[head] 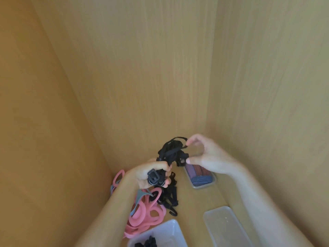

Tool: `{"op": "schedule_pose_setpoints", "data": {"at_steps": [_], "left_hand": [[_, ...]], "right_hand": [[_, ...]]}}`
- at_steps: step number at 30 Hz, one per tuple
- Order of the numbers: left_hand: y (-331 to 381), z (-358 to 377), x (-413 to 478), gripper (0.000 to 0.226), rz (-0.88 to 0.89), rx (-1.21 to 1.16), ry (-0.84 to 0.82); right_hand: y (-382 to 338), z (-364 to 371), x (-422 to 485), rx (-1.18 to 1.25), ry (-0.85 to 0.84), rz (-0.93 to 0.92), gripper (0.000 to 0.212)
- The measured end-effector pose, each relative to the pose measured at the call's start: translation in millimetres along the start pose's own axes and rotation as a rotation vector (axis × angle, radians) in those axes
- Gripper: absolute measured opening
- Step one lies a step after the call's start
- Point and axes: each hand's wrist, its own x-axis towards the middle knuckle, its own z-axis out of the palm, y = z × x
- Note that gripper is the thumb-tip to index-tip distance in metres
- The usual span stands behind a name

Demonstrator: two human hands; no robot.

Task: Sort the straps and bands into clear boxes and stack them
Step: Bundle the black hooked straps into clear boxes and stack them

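**Teasing the black tangle apart above the boxes**

We take the empty clear box (224,223) as our marker. Up and left of it, lifted off the wooden surface (195,202), hangs the knot of black straps (170,150). Our left hand (151,173) is closed round the lower end of the bundle, with a buckle (154,175) showing against the palm. Our right hand (208,157) pinches one loop at the top with its fingertips, the other fingers spread.

In our judgement the step is freeing a single strap. We should keep the left grip firm and draw the pinched loop out slowly, following where it runs rather than tugging, since a hard pull would likely tighten the knot.

More black straps (169,196) trail down left of the marker, beside the pink bands (147,216). Behind the marker sits a box of striped bands (204,186). Left of it, a third box (169,229) already holds black pieces (147,242), probably where this strap belongs.
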Motion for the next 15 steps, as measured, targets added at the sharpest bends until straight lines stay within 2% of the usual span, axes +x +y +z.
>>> {"op": "schedule_pose_setpoints", "data": {"at_steps": [3, 5, 7, 9, 13, 15], "left_hand": [[10, 5, 2, 0.013, -0.146, 0.213, -0.086], [20, 11, 3, 0.013, -0.229, 0.341, -0.137], [29, 17, 5, 0.014, -0.277, 0.426, -0.175], [36, 20, 6, 0.009, -0.304, 0.478, -0.196], [37, 15, 5, 0.021, -0.332, 0.548, -0.190], [36, 11, 3, 0.026, -0.324, 0.552, -0.195]], "right_hand": [[-11, 9, -2, -0.305, -0.068, -0.122, 0.073], [-11, 20, 4, -0.550, -0.158, -0.140, 0.096], [-6, 30, 12, -0.703, -0.265, -0.120, 0.101], [1, 37, 18, -0.712, -0.346, -0.085, 0.085], [17, 39, 21, -0.512, -0.331, -0.019, 0.023], [26, 37, 20, -0.326, -0.307, 0.035, 0.014]]}}
